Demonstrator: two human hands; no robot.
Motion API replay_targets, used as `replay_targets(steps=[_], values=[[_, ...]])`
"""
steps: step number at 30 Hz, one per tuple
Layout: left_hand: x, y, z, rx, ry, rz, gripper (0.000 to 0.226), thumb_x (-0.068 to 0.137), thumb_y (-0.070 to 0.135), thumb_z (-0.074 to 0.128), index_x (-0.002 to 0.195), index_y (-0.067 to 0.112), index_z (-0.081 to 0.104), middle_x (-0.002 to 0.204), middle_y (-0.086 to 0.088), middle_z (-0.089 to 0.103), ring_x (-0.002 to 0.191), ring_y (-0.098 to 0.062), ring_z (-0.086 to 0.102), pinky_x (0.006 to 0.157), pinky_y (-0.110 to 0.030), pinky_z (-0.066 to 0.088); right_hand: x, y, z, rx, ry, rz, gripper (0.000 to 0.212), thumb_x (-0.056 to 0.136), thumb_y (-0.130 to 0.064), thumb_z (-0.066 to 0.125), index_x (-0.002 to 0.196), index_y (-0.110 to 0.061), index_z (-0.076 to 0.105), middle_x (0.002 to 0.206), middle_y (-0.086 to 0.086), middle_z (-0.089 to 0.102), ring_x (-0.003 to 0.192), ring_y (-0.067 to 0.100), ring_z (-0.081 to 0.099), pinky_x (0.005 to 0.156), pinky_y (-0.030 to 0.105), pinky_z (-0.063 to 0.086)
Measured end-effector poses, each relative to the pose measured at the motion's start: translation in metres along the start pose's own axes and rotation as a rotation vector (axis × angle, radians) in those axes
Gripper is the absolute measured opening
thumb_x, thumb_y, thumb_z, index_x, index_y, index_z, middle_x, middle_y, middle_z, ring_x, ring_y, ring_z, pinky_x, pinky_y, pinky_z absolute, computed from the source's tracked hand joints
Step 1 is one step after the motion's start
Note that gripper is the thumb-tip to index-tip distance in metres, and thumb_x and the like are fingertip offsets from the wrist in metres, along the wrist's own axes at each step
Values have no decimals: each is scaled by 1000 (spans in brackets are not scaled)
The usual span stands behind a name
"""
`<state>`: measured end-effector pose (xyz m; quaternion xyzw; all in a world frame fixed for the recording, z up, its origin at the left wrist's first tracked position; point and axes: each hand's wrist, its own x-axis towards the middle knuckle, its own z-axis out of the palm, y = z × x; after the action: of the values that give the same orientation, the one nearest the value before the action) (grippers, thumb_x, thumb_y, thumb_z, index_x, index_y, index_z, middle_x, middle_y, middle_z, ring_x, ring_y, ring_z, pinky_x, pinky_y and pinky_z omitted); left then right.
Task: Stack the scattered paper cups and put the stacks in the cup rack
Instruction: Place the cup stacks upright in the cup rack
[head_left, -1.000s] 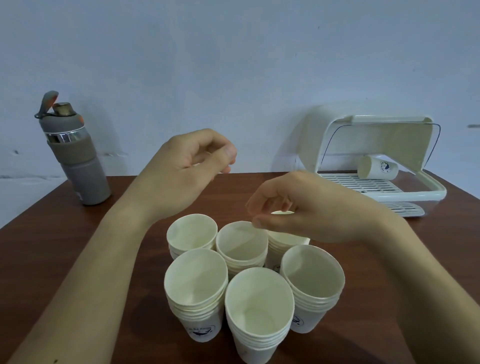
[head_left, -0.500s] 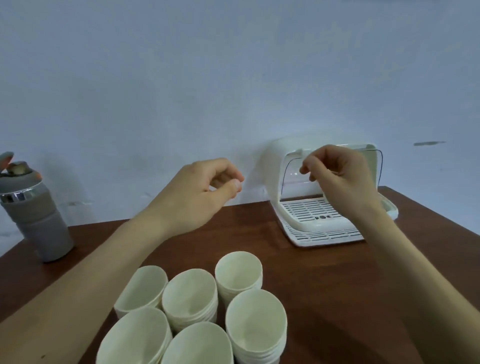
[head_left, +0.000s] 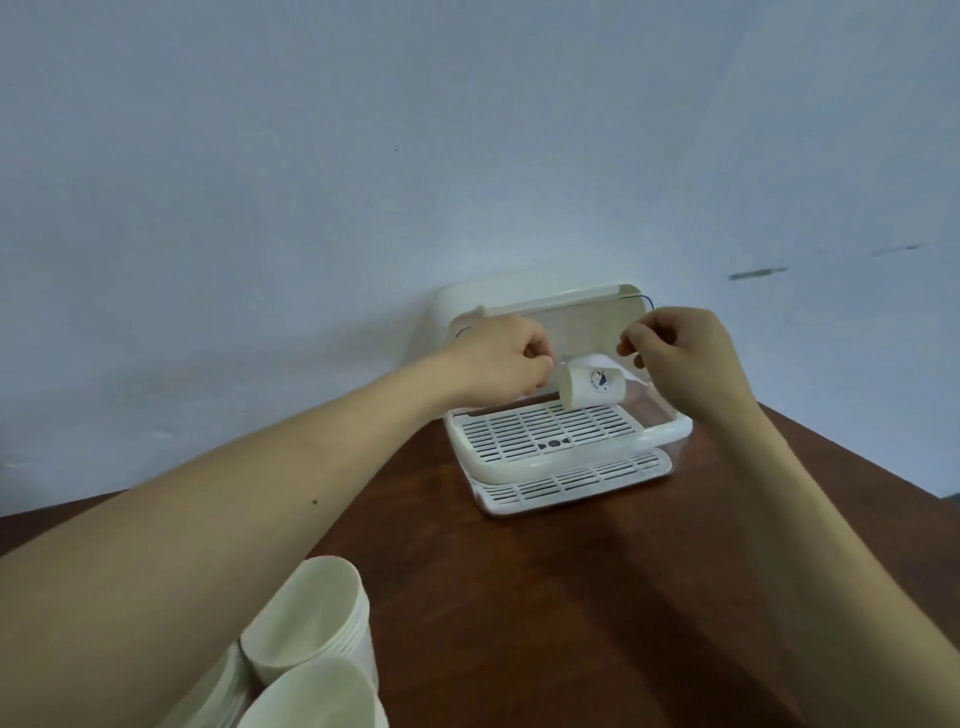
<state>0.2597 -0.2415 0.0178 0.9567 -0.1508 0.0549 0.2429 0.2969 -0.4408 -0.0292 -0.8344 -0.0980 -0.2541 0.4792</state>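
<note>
Head view: cup rack (head_left: 566, 447) holds one sideways cup (head_left: 592, 397), logo unreadable. Left hand (head_left: 501, 366) and right hand (head_left: 675, 353), fingers curled, grip unclear, flank it. Cup stacks (head_left: 311, 639) nearer.

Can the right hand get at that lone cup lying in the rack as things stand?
Probably yes: the right hand hovers just above the cup, the rack is open at the front, and nothing lies between them.
</note>
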Motion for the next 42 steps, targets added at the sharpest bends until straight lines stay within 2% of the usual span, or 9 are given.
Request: replay_targets(steps=[5, 10, 15, 22, 29, 33, 36, 38, 42], values=[[45, -7, 36, 31, -66, -105, 26, 98, 15, 47, 110, 8, 70, 110, -12, 72, 104, -27, 65, 94, -43, 54, 5, 18, 0, -173, -115, -4, 27, 92, -9, 50, 83, -15, 74, 63, -6, 63, 53, 11, 53, 50, 24, 36], [79, -17, 64, -118, -37, -235, 29, 98, 10, 47, 115, 8, 70, 108, -11, 62, 82, -25, 55, 77, -40, 54, 10, 40, 2, -191, -113, 38, 33, 90, -4, 46, 90, -16, 76, 78, -1, 71, 53, 10, 53, 52, 24, 38], [101, -20, 88, -327, -29, -354, 33, 98, 8, 49, 126, 6, 66, 116, -5, 55, 102, -21, 47, 82, -30, 39, 13, 43, 2, -149, -114, 39, 33, 90, -3, 45, 92, -16, 76, 86, 0, 75, 56, 8, 54, 53, 22, 38], [123, -26, 102, -442, -94, -491, 48, 98, 12, 53, 146, 10, 47, 154, -8, 42, 143, -27, 37, 95, -37, 33, 13, 44, 3, -103, -115, 44, 34, 91, -2, 45, 93, -15, 76, 89, -1, 76, 61, 5, 56, 54, 18, 38], [122, -27, 108, -456, -76, -497, 45, 94, 7, 56, 139, 7, 52, 144, -11, 52, 126, -26, 51, 89, -36, 37, 12, 44, 2, -106, -85, 74, 35, 88, -2, 44, 91, -15, 76, 83, -2, 73, 57, 7, 54, 54, 22, 37], [115, -26, 95, -390, 18, -422, 36, 88, 8, 63, 124, 3, 60, 121, -12, 62, 108, -26, 60, 71, -29, 43, 12, 45, 1, -125, -79, 108, 35, 87, -2, 44, 92, -14, 76, 84, -1, 72, 61, 12, 57, 56, 24, 40], [102, -21, 82, -317, 137, -341, 8, 85, 2, 65, 88, 8, 70, 94, -10, 65, 90, -26, 60, 75, -30, 48, 10, 43, 1, -146, -96, 128, 29, 87, -6, 50, 96, -14, 76, 91, 0, 74, 76, 17, 64, 67, 27, 47], [92, -18, 73, -276, 183, -310, 24, 83, 0, 64, 68, 18, 65, 80, -3, 64, 88, -25, 62, 81, -30, 51, 8, 41, 2, -149, -148, 142, 21, 88, -15, 59, 104, -14, 73, 99, -1, 72, 92, 19, 66, 76, 30, 49], [61, -13, 52, -269, 229, -258, 23, 78, 2, 68, 71, 23, 61, 80, 4, 65, 91, -21, 64, 80, -28, 53, 1, 28, 9, -89, -429, 162, 71, 79, -48, 77, 139, -18, 53, 126, -2, 59, 114, 17, 60, 93, 36, 49]])
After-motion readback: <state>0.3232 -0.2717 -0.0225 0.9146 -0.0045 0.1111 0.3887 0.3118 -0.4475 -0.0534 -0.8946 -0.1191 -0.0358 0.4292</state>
